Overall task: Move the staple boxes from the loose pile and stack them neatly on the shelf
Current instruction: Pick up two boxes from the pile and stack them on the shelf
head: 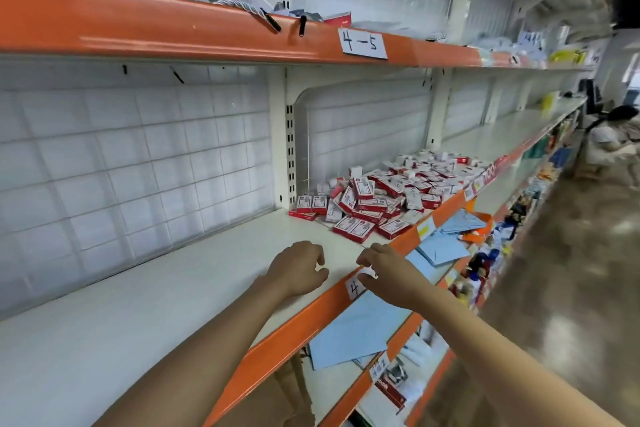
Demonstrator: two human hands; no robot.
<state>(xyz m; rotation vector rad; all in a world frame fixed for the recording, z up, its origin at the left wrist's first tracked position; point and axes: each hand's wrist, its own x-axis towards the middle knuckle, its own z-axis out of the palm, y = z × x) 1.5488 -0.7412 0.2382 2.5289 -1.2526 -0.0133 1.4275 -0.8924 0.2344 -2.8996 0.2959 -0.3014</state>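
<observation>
A loose pile of small red-and-white staple boxes (384, 198) lies on the white shelf (145, 305), right of the upright post. My left hand (299, 269) hovers over the bare shelf board near its orange front edge, fingers loosely curled and holding nothing. My right hand (388, 272) is beside it at the shelf edge, fingers loosely curled above a paper label, also holding nothing. Both hands are a short way in front of the pile and do not touch any box.
An orange shelf rail (284, 333) runs along the front edge. Pale blue envelopes (360, 329) lie on the shelf below. The upper shelf carries a "4-5" label (362, 43). A person (609, 142) sits far down the aisle at right.
</observation>
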